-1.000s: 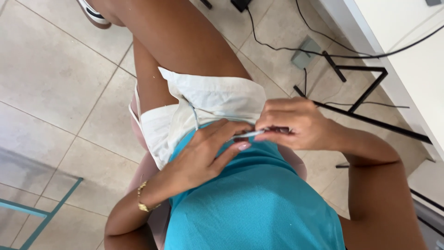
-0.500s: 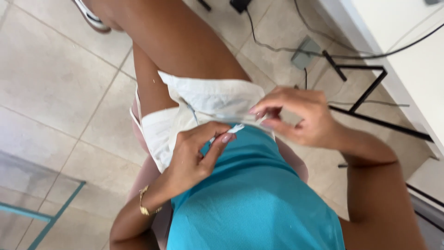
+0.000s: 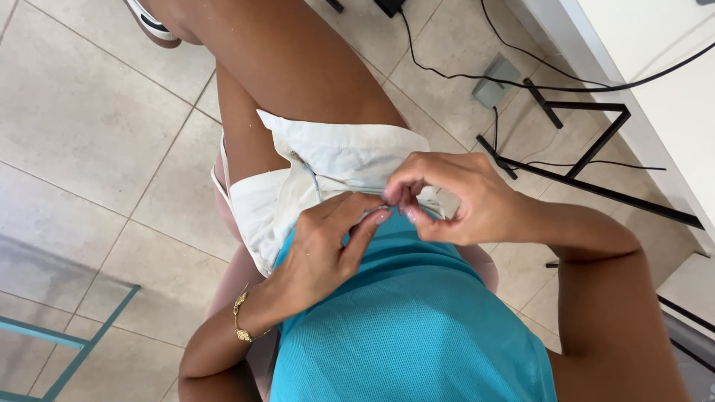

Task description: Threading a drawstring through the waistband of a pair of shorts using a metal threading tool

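Here, in the head view, both hands meet at the person's lap, at the hem of a turquoise top (image 3: pixel 417 327) and over white shorts (image 3: pixel 335 167). The left hand (image 3: pixel 324 249) pinches a small, thin object (image 3: pixel 381 212) between thumb and fingertips; its kind cannot be told. The right hand (image 3: pixel 454 197) is closed narrowly, fingertips pinching the same spot. A gold bracelet (image 3: pixel 240 327) sits on the left wrist. Beyond, a small grey box (image 3: pixel 495 80) lies on the tiled floor (image 3: pixel 82 141) beside black cables (image 3: pixel 462 74) and a black metal frame (image 3: pixel 588 152).
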